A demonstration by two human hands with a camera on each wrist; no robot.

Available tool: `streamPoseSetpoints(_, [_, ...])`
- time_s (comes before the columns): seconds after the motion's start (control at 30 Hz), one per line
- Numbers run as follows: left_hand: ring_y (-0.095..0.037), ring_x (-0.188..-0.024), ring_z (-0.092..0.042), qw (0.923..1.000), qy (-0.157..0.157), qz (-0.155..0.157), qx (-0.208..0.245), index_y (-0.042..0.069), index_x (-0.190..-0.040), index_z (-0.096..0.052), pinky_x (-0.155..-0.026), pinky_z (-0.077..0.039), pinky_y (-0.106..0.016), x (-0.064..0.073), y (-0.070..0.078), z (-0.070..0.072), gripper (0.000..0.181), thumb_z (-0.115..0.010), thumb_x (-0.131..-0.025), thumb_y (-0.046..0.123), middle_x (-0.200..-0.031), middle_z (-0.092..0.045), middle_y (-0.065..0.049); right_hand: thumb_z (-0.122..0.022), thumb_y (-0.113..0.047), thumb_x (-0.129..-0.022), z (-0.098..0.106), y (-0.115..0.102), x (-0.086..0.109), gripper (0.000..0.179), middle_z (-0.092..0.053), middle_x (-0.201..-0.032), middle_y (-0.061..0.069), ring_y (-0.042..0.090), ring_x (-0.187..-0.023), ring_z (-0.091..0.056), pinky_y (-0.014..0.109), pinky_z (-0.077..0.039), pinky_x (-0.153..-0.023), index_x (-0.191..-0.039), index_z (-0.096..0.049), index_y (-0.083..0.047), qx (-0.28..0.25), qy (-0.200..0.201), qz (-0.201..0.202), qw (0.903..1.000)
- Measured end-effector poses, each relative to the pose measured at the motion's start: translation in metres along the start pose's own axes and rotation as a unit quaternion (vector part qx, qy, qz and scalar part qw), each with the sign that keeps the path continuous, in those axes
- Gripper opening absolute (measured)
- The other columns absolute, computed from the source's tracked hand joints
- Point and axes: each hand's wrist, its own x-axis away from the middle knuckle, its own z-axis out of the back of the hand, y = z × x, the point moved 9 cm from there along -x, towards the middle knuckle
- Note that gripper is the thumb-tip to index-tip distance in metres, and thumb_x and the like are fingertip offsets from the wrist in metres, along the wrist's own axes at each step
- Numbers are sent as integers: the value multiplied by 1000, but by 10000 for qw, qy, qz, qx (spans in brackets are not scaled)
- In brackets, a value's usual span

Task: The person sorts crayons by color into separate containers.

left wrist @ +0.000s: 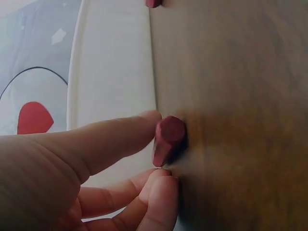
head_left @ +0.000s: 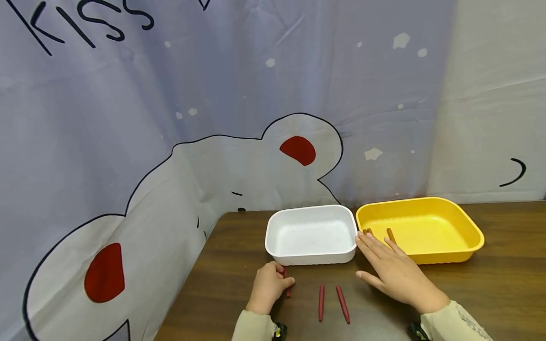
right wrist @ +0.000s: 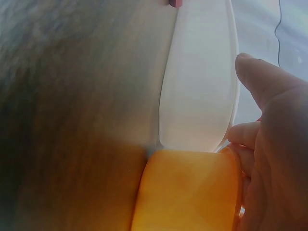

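My left hand (head_left: 268, 287) is at the near left of the white tray (head_left: 311, 260), with thumb and fingers on either side of a dark red crayon (head_left: 288, 284). In the left wrist view this crayon (left wrist: 170, 135) shows its flat faceted end between the thumb and the fingertips. My right hand (head_left: 394, 272) reaches over the near left corner of the yellow tray (head_left: 443, 256), fingers extended and thumb spread, holding nothing visible. Beyond its fingers, brown crayons (head_left: 390, 235) lie in the yellow tray, partly hidden by the hand.
Two more dark red crayons, a left one (head_left: 322, 303) and a right one (head_left: 343, 304), lie on the wooden table (head_left: 503, 284) between the hands. Both trays stand side by side at the back, before a printed curtain (head_left: 239, 85) that also runs along the left edge.
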Motion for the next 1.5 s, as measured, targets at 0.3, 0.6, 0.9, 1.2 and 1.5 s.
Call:
streamPoseSetpoints(0.3, [-15, -63, -57, 9992, 189, -3, -339, 3, -78, -61, -60, -49, -35, 2, 3, 4, 22, -83, -75, 3, -64, -61, 1, -64, -49, -97, 1, 0, 0, 73, -44, -156, 16, 34, -141, -44, 22, 15, -118, -150, -48, -2, 106, 96, 107, 9998])
streamPoseSetpoints(0.6, [-17, -62, -54, 9970, 292, -257, -664, 4, -73, -63, -58, -48, -35, 4, 10, 6, 11, -71, -71, -2, -66, -57, 2, -63, -50, -97, -1, 0, 1, 73, -43, -156, 16, 33, -142, -43, 26, 11, -120, -150, -47, -2, 106, 106, 107, 9998])
streamPoseSetpoints(0.9, [-14, -64, -55, 9983, 117, -315, -486, 4, -76, -66, -58, -49, -32, 3, 14, 7, 6, -66, -72, 0, -67, -61, 2, -64, -49, -97, -1, 1, 2, 74, -44, -156, 16, 33, -141, -44, 25, 11, -120, -150, -47, -1, 80, 108, 137, 9998])
streamPoseSetpoints(1.2, [-8, -64, -57, 9969, -477, -471, 401, 0, -86, -72, -58, -50, -25, 1, 20, -1, 8, -67, -80, -2, -74, -70, -1, -67, -48, -95, 2, 0, 1, 74, -47, -154, 17, 35, -138, -47, 23, 13, -119, -148, -49, 0, 132, 272, 257, 9992])
streamPoseSetpoints(1.5, [-11, -76, -66, 9548, -1393, 13, 2625, -14, -107, -69, -65, -56, -25, 0, 21, -16, 20, -62, -93, -1, -92, -74, -20, -66, -48, -95, 1, 1, 1, 74, -46, -154, 17, 36, -139, -46, 23, 14, -119, -149, -48, 0, 97, 184, 219, 9995])
